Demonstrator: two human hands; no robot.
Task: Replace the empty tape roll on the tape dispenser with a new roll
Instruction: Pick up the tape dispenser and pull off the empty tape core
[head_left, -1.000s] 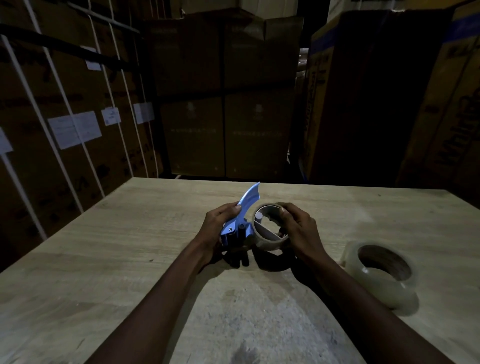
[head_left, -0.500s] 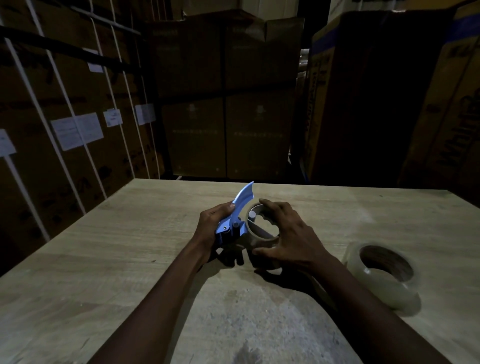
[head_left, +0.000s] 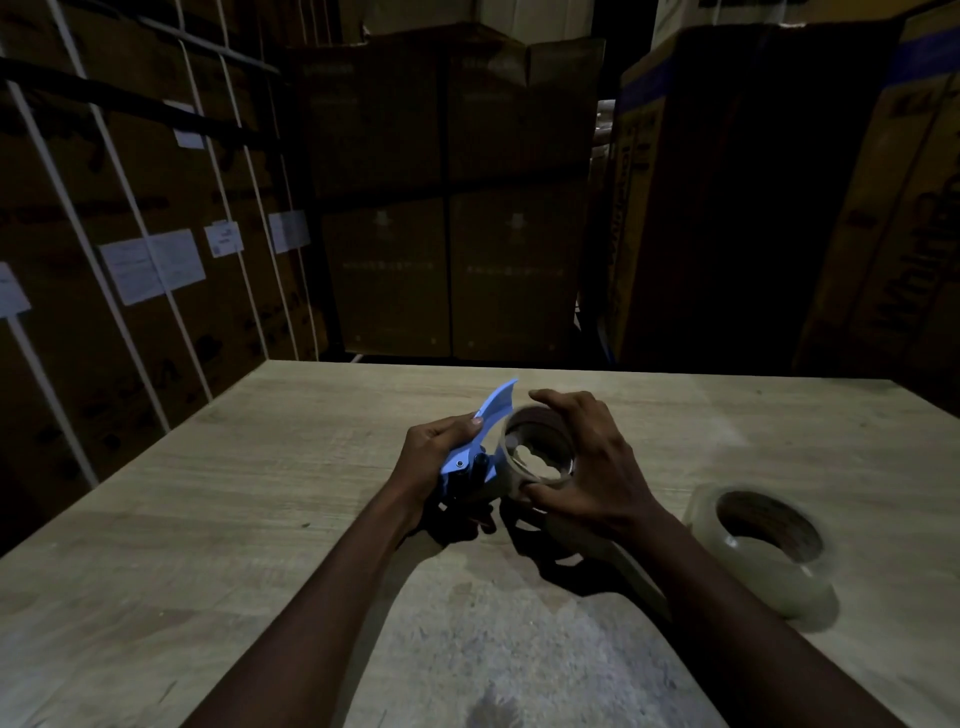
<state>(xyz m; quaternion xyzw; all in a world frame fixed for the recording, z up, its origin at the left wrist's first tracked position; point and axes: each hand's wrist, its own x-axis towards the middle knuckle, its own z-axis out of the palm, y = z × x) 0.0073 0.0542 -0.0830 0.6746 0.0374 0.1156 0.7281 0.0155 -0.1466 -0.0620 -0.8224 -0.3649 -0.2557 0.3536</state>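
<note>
A blue tape dispenser (head_left: 483, 431) is held above the middle of the wooden table (head_left: 208, 519), its blade end pointing up and away. My left hand (head_left: 434, 457) grips its blue body from the left. An empty brown cardboard roll (head_left: 537, 452) sits on the dispenser's hub. My right hand (head_left: 587, 462) wraps around this roll, fingers over its top rim and thumb under its lower edge. A full roll of clear tape (head_left: 763, 551) lies flat on the table to the right, untouched.
Stacked cardboard boxes (head_left: 447, 208) stand behind the table's far edge. Strapped boxes with white labels (head_left: 150, 265) line the left side, and a tall carton (head_left: 753, 182) rises at the right. The room is dim.
My right hand has shifted from the roll's right side to spread over its top and bottom rim. The dispenser has tilted slightly and the view has moved a little closer.
</note>
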